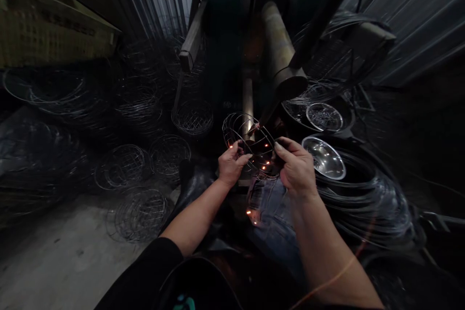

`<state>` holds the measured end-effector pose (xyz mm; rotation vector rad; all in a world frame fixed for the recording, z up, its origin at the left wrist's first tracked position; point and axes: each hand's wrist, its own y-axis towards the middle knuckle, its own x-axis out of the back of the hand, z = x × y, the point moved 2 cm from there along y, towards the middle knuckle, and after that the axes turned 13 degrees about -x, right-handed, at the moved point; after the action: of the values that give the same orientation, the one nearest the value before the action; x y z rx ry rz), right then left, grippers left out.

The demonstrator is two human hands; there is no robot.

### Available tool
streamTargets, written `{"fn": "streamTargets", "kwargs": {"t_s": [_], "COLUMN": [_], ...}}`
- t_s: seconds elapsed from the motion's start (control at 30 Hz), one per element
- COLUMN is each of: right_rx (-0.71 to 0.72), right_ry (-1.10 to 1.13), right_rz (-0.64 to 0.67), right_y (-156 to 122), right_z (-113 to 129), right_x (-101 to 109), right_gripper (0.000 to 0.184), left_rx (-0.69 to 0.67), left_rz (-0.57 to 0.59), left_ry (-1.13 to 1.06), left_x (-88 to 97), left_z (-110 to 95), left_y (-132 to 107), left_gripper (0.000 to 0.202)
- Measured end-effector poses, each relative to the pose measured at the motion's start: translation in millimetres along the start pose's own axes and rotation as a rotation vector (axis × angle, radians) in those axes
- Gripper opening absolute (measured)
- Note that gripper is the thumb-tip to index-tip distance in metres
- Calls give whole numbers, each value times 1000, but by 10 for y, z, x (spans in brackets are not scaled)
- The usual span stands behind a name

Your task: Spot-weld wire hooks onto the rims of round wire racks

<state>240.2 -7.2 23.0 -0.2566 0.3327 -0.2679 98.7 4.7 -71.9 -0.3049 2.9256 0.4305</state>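
Between my two hands is a round wire basket (238,123), held at the metal rods of a machine. My left hand (231,162) pinches its near left side, thumb toward the middle. On the right side of the wire, my right hand (297,163) grips with thumb and fingers. The lower rod (248,106) reaches down into the wire ring, and a pointed tip (255,128) meets the wire there. Orange sparks (265,164) glow below the contact and fall toward my jeans (271,203).
Wire baskets (141,213) stand in stacks on the floor at left. A thick cylindrical arm (281,43) juts out overhead. To the right are a shiny metal bowl (324,157), a second bowl (324,117) of small pieces and a large wire coil (374,198). An orange cord (334,278) crosses my right forearm.
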Motion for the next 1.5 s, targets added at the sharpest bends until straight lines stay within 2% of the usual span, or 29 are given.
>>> {"fn": "streamTargets", "kwargs": {"t_s": [0.17, 0.27, 0.4, 0.5, 0.6, 0.67, 0.73, 0.83, 0.97, 1.1, 1.2, 1.37, 1.5], "right_rx": [17, -8, -17, 3, -23, -29, -8, 35, 66, 8, 44, 72, 155], "right_ry": [-30, -95, -152, -176, -180, -137, -65, -12, -35, -89, -74, -83, -149], "right_rz": [4, -14, -23, 21, 62, 62, 30, -9, 5, 98, 72, 21, 10], "right_y": [86, 160, 152, 80, 1, -38, -61, -71, -69, -85, -104, -90, 7], "right_z": [77, 96, 132, 127, 10, -102, -184, -192, -77, -87, -141, -104, -6], "right_x": [-131, -196, -200, -46, 243, 415, 498, 437, 313, 369, 385, 181, 56], "right_gripper": [29, 34, 34, 33, 35, 37, 35, 30, 26, 29, 26, 23, 20], "left_rx": [25, 65, 75, 84, 118, 116, 109, 114, 126, 146, 154, 278, 292], "left_rz": [7, -19, -9, 33, 28, 17, 5, -2, -3, -32, -60, -93, -107], "left_ry": [-18, -62, -25, -27, -65, -70, -62, -79, -132, -90, -93, -181, -179], "left_x": [5, 15, 1, -39, -59, -57, -51, -53, -58, -15, 19, -16, -58], "left_z": [-29, 3, -4, -37, -44, -44, -50, -69, -115, -137, -102, -29, -53], "left_y": [48, 67, 36, -16, -54, -59, -54, -49, -61, -44, -9, -1, 33], "left_gripper": [47, 52, 51, 51, 51, 50, 52, 59, 61, 61, 61, 73, 72]}}
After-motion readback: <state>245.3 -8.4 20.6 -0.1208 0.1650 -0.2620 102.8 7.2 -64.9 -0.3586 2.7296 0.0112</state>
